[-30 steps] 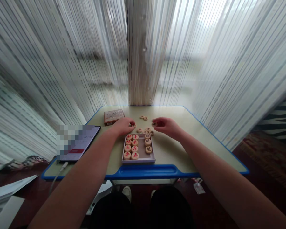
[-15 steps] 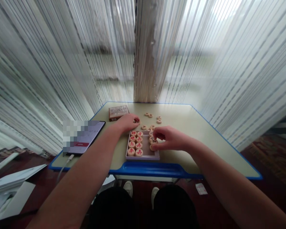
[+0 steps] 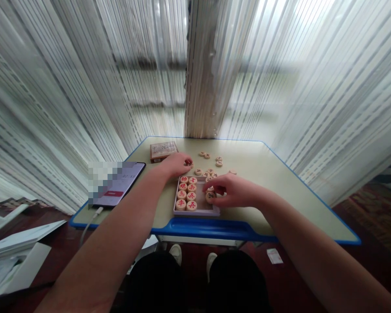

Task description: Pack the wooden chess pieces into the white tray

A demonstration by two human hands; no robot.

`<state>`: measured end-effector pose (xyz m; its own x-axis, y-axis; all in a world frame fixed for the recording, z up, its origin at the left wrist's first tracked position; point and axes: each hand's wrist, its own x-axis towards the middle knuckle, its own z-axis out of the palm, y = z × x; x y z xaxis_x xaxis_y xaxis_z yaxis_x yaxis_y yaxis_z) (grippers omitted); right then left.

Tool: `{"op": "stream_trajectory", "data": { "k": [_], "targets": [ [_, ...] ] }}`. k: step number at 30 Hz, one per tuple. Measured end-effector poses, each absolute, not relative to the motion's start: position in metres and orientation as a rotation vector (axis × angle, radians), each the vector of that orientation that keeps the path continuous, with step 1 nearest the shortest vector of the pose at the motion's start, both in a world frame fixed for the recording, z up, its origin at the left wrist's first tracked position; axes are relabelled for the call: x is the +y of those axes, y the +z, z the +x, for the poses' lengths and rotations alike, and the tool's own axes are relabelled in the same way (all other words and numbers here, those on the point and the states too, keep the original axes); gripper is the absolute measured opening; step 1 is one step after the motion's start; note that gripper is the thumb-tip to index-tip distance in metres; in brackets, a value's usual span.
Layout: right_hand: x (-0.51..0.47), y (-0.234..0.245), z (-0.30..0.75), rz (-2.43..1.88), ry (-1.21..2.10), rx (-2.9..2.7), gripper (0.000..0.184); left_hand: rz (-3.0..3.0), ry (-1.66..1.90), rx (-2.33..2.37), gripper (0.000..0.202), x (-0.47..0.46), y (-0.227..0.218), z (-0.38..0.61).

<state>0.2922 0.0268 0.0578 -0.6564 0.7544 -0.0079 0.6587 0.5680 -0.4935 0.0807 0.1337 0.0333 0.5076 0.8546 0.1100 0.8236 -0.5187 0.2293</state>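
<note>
The right grip [image 3: 232,190] is observed over the right side of the shallow tray [image 3: 195,213], with thumb and fingers parted about a black-lettered xiangqi piece [image 3: 210,197]; whether the piece is pinched cannot be told. That piece is located between thumb and fingers, in the tray's right-hand column. Eight red-lettered pieces [image 3: 191,205] are arranged in two columns to the left of this grip. The left grip [image 3: 176,165] is curled at a single piece [image 3: 191,165]; whether it is clasped cannot be told. Loose pieces [image 3: 198,171] are scattered beyond the right grip on the surface [image 3: 263,187]. A printed box [image 3: 163,150] is positioned just beyond the left grip; a smartphone [image 3: 120,191] is laid to its left.
</note>
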Motion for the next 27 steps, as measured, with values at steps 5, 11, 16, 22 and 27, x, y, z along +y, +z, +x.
{"op": "stream_trajectory", "data": {
  "k": [5,11,16,22,27],
  "targets": [
    [0.030,0.053,0.293,-1.146,0.700,-2.602,0.020,2.630,0.314,1.448,0.031,0.134,0.033,0.081],
    [0.028,0.057,0.291,-1.183,0.681,-2.608,0.020,2.629,0.299,1.445,0.031,0.133,0.034,0.082],
    [0.029,0.058,0.293,-1.120,0.691,-2.575,0.025,2.649,0.294,1.458,0.032,0.132,0.035,0.083],
    [0.057,0.042,0.304,-1.258,0.170,-2.182,0.022,2.644,0.292,1.455,0.031,0.130,0.036,0.083],
    [0.086,0.024,0.318,-1.585,-0.140,-2.099,0.036,2.578,0.280,1.488,0.029,0.126,0.039,0.084]
  ]
}}
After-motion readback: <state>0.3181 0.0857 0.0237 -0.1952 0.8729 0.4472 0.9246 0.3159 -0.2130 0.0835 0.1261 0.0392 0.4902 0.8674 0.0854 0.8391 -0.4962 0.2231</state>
